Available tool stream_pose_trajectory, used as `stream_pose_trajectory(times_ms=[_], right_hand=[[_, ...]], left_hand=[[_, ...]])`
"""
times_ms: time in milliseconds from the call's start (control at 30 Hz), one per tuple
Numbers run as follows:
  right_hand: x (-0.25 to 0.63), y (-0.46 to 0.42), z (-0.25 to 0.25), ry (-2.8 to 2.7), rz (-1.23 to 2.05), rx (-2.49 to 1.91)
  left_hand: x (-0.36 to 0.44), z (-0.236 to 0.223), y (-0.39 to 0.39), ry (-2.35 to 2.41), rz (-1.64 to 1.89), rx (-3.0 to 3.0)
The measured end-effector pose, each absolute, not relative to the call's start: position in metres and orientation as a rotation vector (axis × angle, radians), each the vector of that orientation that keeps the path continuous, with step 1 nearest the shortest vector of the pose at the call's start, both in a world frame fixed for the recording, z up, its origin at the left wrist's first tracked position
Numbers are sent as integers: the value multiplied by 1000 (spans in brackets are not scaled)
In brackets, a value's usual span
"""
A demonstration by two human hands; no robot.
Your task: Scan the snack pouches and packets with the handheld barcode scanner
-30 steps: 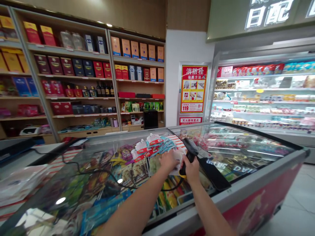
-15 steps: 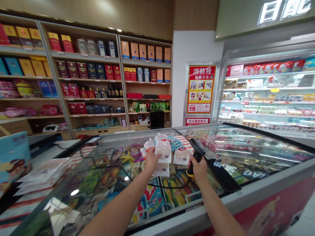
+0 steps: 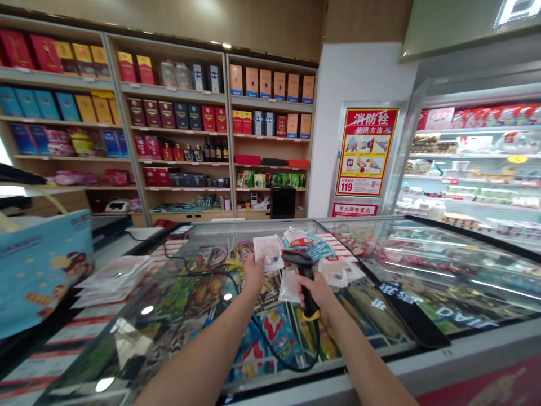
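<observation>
My left hand (image 3: 254,275) pinches a white, partly clear packet (image 3: 269,252) by its lower left edge, over the freezer's glass top. Wrapped round the grip of a black barcode scanner (image 3: 307,285) with a yellow trim is my right hand (image 3: 319,293). The scanner's head is close to the packet's right side and points left. Another white packet (image 3: 288,286) lies under and behind the scanner, partly covered by it. Right of my right hand are further white packets (image 3: 337,272). Beyond the scanner, small blue and red packets (image 3: 310,243) lie in a fanned heap.
A chest freezer with a glass top (image 3: 198,338) spans the front. The scanner's black cable (image 3: 270,352) loops across it. On the left are a stack of white packets (image 3: 116,276) and a blue bag (image 3: 46,265). Shelves of boxed goods (image 3: 181,118) stand behind; a lit display fridge (image 3: 477,169) is at right.
The scanner has moved left, and its head has turned toward the packet in my left hand. That packet has shifted left, away from the others. The view has turned left.
</observation>
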State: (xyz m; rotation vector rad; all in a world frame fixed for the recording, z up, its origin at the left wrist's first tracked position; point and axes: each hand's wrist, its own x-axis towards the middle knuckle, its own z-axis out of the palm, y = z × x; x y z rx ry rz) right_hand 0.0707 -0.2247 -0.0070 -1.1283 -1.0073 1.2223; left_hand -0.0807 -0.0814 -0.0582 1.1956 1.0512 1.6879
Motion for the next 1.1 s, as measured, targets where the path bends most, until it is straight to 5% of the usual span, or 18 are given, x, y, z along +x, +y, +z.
stream_pose_trajectory(times_ms=[833,1100], right_hand=[[70,-237,-13,-1073,1213,-1226],[30,-227,1,-1217,1306,-1189]], left_hand=[[-77,-39,-98,1157,1635,1295],[-136,-18,-102,1175,1738,1242]])
